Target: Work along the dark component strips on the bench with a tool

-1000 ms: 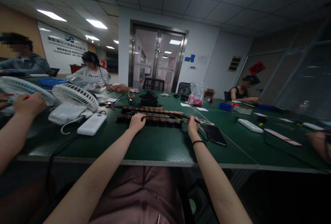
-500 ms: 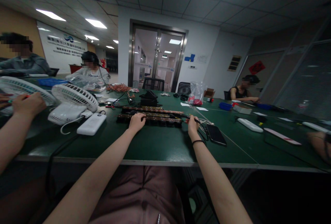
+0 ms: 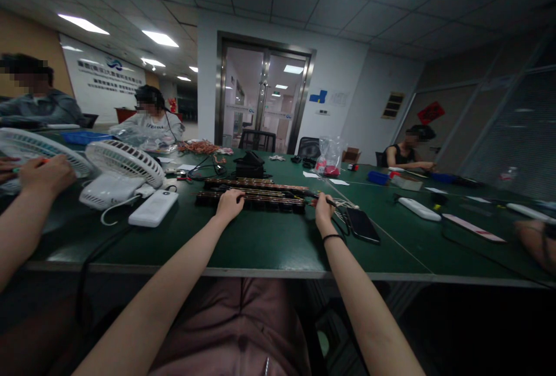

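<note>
Hands barely moved vs prev. L hand (image 3: 230, 205) on rods (image 3: 271, 199) mid-frame, grip unclear; R hand (image 3: 324, 211) pinched cable (image 3: 332, 203). Rods looked stiff; ends best hold.

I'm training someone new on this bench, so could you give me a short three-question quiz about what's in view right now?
1. True or false: the white power bank lies between a white fan and the left hand.
2. Where is the black smartphone relative to the right hand? A) left, B) right, C) underneath.
3. Fill in: around the right wrist is a dark ____.

Key: 1 true; 2 B; 3 band.
</note>
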{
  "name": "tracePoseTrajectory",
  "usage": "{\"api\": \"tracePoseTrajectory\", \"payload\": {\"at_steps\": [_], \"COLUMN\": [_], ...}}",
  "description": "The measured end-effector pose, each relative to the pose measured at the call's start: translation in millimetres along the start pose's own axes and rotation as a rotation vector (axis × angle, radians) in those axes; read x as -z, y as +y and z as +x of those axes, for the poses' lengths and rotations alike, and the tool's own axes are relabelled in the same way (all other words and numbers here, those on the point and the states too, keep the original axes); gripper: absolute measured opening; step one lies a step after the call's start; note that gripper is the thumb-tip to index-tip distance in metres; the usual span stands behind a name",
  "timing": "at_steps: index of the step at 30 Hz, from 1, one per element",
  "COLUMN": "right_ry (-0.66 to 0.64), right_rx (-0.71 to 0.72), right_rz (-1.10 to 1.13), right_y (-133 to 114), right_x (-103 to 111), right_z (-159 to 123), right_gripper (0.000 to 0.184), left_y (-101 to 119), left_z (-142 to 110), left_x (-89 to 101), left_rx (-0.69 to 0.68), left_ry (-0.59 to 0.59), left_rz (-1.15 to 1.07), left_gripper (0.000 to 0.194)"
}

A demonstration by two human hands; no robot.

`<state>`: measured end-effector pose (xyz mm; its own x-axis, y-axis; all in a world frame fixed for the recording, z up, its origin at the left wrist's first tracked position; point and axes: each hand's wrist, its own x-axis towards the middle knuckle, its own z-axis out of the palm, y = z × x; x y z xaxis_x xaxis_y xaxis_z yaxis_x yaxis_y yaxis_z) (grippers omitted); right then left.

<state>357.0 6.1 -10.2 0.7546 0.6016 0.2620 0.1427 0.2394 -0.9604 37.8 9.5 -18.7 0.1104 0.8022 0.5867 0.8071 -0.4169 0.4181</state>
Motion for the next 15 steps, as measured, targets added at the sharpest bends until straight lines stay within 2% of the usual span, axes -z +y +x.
{"api": "tracePoseTrajectory", "payload": {"at_steps": [15], "right_ry": [-0.005], "right_rx": [0.007], "right_rz": [0.004], "right_y": [-2.0], "right_x": [1.5], "right_z": [-3.7], "right_gripper": [0.018], "left_y": [0.2], "left_z": [-0.7], "left_x": [0.3], "left_rx": [0.002], "left_ry": [-0.020], "left_rz": [0.009], "left_gripper": [0.028]}}
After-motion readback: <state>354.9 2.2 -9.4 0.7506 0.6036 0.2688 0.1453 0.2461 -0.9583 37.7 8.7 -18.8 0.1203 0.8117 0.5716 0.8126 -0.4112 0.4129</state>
